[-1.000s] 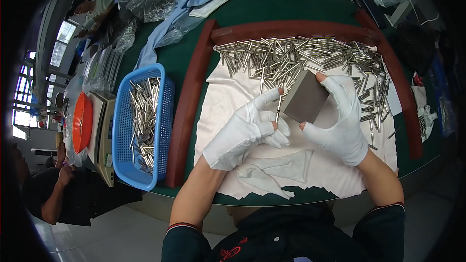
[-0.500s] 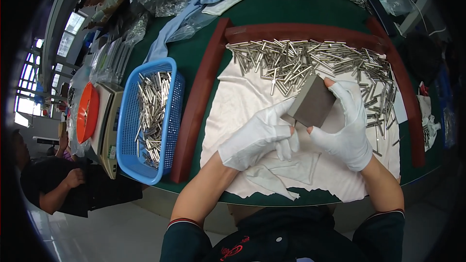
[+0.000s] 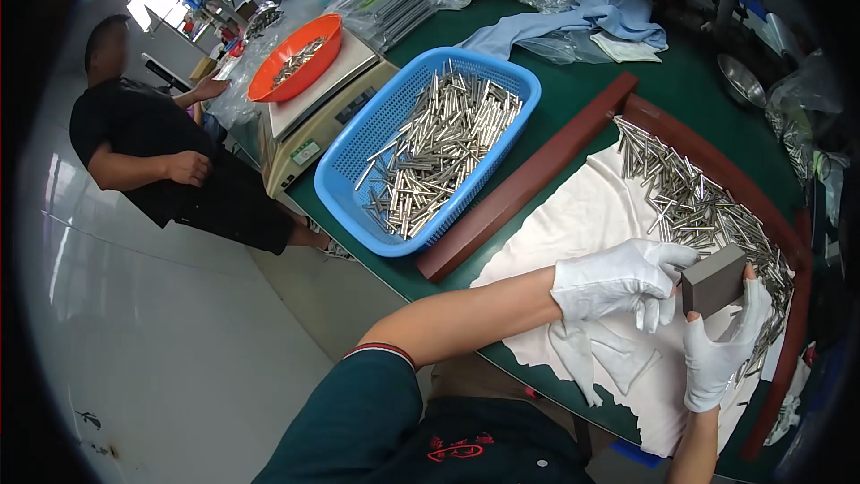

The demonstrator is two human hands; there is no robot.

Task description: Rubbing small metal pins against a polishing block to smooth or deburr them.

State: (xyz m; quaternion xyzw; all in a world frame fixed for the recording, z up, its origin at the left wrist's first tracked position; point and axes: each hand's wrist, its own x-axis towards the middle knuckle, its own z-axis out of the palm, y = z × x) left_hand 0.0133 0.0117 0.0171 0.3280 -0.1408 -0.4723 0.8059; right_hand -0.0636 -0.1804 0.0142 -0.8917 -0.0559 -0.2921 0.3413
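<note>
A dark grey rectangular block (image 3: 714,283) is gripped at its edge by my right hand (image 3: 726,350), in a white glove with bare fingertips. Beside the block's left face is my gloved left hand (image 3: 614,282), its fingers curled together and pointing at the block. Whatever those fingers pinch, if anything, is too small to make out. Under both hands lies a pale cloth (image 3: 573,224), with a loose white cloth piece (image 3: 618,354) on it. Many short metal pins (image 3: 690,202) are heaped beyond my hands, along the far side of the cloth.
A red-brown wooden frame (image 3: 528,175) borders the cloth. On its left stands a blue perforated basket (image 3: 327,181) full of metal pins, then a scale (image 3: 358,99) carrying an orange bowl (image 3: 331,36). A person (image 3: 143,134) stands at far left. A metal bowl (image 3: 741,81) sits at the back right.
The view has swung left, so the basket and scale show more fully and my hands appear farther right. My right hand still holds the block, with the left beside it.
</note>
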